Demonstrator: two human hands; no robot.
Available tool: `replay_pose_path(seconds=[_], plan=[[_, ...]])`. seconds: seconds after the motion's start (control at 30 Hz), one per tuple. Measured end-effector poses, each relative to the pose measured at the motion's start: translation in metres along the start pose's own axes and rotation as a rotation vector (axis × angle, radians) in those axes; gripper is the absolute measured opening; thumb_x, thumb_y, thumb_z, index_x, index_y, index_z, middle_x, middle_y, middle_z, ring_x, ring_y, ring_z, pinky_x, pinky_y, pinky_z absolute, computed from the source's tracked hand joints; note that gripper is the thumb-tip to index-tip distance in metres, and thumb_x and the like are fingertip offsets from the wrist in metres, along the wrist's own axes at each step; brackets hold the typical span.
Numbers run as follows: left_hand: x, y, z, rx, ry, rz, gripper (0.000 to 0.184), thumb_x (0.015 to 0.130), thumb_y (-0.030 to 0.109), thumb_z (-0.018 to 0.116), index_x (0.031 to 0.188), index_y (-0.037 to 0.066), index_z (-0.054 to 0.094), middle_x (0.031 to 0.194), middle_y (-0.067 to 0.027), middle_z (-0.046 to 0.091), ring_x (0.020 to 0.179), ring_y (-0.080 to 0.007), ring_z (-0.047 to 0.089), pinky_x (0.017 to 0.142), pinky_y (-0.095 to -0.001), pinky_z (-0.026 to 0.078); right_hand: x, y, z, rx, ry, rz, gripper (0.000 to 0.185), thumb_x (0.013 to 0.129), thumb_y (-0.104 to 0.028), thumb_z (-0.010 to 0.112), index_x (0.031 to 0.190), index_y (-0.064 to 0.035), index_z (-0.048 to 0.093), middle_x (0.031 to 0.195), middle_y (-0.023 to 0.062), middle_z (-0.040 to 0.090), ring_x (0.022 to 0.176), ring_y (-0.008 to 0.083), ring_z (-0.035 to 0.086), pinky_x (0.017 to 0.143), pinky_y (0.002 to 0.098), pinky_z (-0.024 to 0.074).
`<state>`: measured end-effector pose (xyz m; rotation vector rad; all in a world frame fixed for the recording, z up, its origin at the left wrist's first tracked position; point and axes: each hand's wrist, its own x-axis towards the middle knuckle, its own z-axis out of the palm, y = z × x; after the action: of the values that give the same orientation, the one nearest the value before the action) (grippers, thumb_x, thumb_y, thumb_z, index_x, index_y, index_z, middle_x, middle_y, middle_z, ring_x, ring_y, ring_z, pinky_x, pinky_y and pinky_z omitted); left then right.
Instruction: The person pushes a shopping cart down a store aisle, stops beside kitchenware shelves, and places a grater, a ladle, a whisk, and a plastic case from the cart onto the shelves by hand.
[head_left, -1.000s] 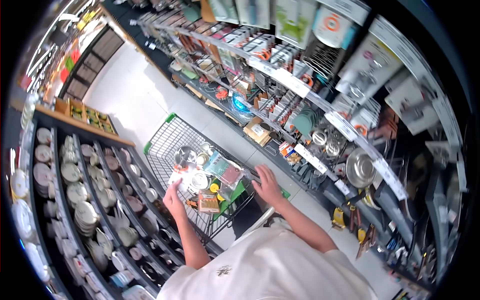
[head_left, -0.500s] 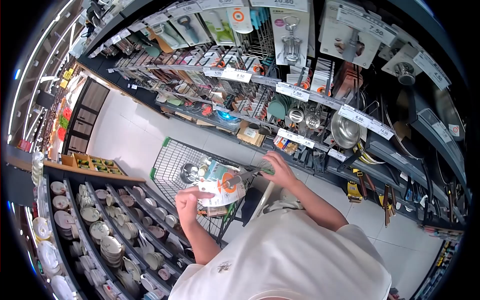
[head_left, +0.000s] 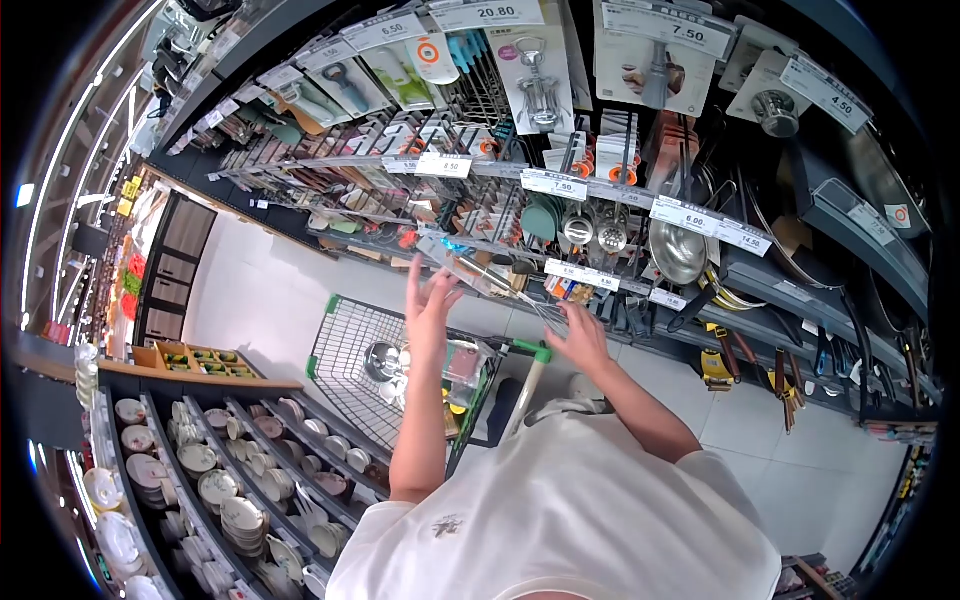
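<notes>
A metal whisk (head_left: pixel 508 288) with a pale card on its handle end is held up in front of the shelf, above the cart. My right hand (head_left: pixel 582 338) grips it at the wire loops. My left hand (head_left: pixel 432 310) is raised just below the card end, fingers spread, apparently not gripping it. Below the hands is the shopping cart (head_left: pixel 340 400), a green-trimmed wire basket. In it lie a shiny metal bowl or pot (head_left: pixel 381 362) and a clear-wrapped pinkish pack (head_left: pixel 462 362), partly hidden by my left forearm.
Kitchen tools hang on the shelf ahead, among them a carded corkscrew (head_left: pixel 538 90), a steel strainer or bowl (head_left: pixel 680 250) and price tags (head_left: pixel 555 184). At the lower left, a rack holds stacked dishes (head_left: pixel 220 488). A tiled floor (head_left: pixel 745 420) runs between the shelves.
The whisk and its card have moved up from over the cart toward the shelf. My left hand has come off the card and opened, while my right hand has shifted slightly right.
</notes>
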<state>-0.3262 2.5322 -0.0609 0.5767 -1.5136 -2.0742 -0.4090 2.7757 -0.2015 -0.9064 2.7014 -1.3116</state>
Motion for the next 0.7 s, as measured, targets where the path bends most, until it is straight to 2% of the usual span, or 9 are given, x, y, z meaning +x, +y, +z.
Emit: replay_pose_path(seconds=[0.07,0.1,0.2,0.23,0.37,0.47,0.57,0.67,0.7], plan=[[0.015,-0.023,0.004,0.013,0.017,-0.020,0.066,0.101,0.022,0.061,0.157,0.012,0.027,0.135,-0.0178,0.055,0.119,-0.0252,0.058,0.101,-0.0392,0.050,0.001,-0.003,0.004,-0.062,0.038,-0.007,0.052,0.079,-0.029,0.077,0.120,-0.0058,0.056,0.106,0.0130,0.063,0.097,0.0337,0.065,0.082,0.0439,0.0539],[0.019,-0.029,0.010,-0.011,0.043,-0.014,0.058,0.102,0.027,0.061,0.151,0.010,0.036,0.137,-0.0155,0.053,0.121,-0.0233,0.057,0.100,-0.0400,0.050,0.002,-0.004,0.004,-0.075,0.040,-0.005,0.052,0.079,-0.029,0.077,0.120,-0.0057,0.055,0.107,0.0131,0.062,0.096,0.0339,0.065,0.081,0.0441,0.0540],[0.033,-0.043,0.019,-0.042,0.128,-0.064,0.048,0.102,0.027,0.061,0.142,0.008,0.045,0.135,-0.0125,0.056,0.119,-0.0203,0.058,0.098,-0.0384,0.050,0.000,-0.006,0.005,-0.113,0.058,-0.012,0.053,0.079,-0.030,0.077,0.121,-0.0058,0.054,0.110,0.0136,0.061,0.095,0.0344,0.065,0.080,0.0445,0.0543],[0.039,-0.052,0.020,-0.123,0.108,-0.014,0.040,0.102,0.026,0.060,0.134,0.005,0.049,0.131,-0.0100,0.059,0.114,-0.0182,0.061,0.095,-0.0366,0.051,-0.001,-0.008,0.003,-0.124,0.073,-0.027,0.054,0.079,-0.030,0.077,0.122,-0.0061,0.054,0.111,0.0138,0.060,0.096,0.0346,0.065,0.080,0.0447,0.0544],[0.062,-0.068,0.018,-0.300,0.081,-0.065,0.034,0.105,0.018,0.054,0.133,0.002,0.049,0.128,-0.0110,0.062,0.112,-0.0219,0.065,0.094,-0.0393,0.055,0.002,-0.002,0.003,-0.105,0.077,-0.061,0.058,0.080,-0.033,0.076,0.125,-0.0061,0.052,0.115,0.0157,0.060,0.099,0.0359,0.065,0.082,0.0454,0.0547],[0.080,-0.063,0.028,-0.348,0.051,-0.203,0.033,0.105,0.018,0.051,0.134,0.002,0.048,0.129,-0.0122,0.062,0.115,-0.0239,0.064,0.096,-0.0414,0.055,0.009,-0.015,-0.011,-0.071,-0.078,0.081,0.062,0.082,-0.033,0.075,0.132,-0.0068,0.050,0.120,0.0173,0.061,0.102,0.0373,0.065,0.085,0.0454,0.0547],[0.104,-0.066,0.031,-0.365,-0.052,-0.229,0.032,0.106,0.020,0.049,0.133,0.001,0.048,0.129,-0.0136,0.061,0.115,-0.0265,0.064,0.096,-0.0441,0.055,0.015,-0.016,-0.009,0.075,-0.154,0.130,0.065,0.083,-0.034,0.075,0.136,-0.0070,0.049,0.123,0.0193,0.062,0.101,0.0374,0.066,0.085,0.0443,0.0549],[0.119,-0.057,0.043,-0.337,-0.091,-0.278,0.032,0.106,0.022,0.050,0.131,0.002,0.050,0.128,-0.0137,0.062,0.115,-0.0277,0.064,0.097,-0.0457,0.054,0.018,-0.006,0.005,0.269,-0.164,0.194,0.068,0.084,-0.035,0.076,0.138,-0.0061,0.048,0.119,0.0176,0.063,0.091,0.0293,0.067,0.083,0.0403,0.0546],[0.126,-0.054,0.043,-0.326,-0.115,-0.297,0.032,0.106,0.023,0.051,0.131,0.002,0.051,0.128,-0.0130,0.063,0.116,-0.0274,0.064,0.099,-0.0452,0.053,0.020,-0.006,0.006,0.302,-0.181,0.195,0.067,0.084,-0.036,0.076,0.138,-0.0060,0.048,0.120,0.0189,0.063,0.094,0.0313,0.067,0.084,0.0413,0.0545]])
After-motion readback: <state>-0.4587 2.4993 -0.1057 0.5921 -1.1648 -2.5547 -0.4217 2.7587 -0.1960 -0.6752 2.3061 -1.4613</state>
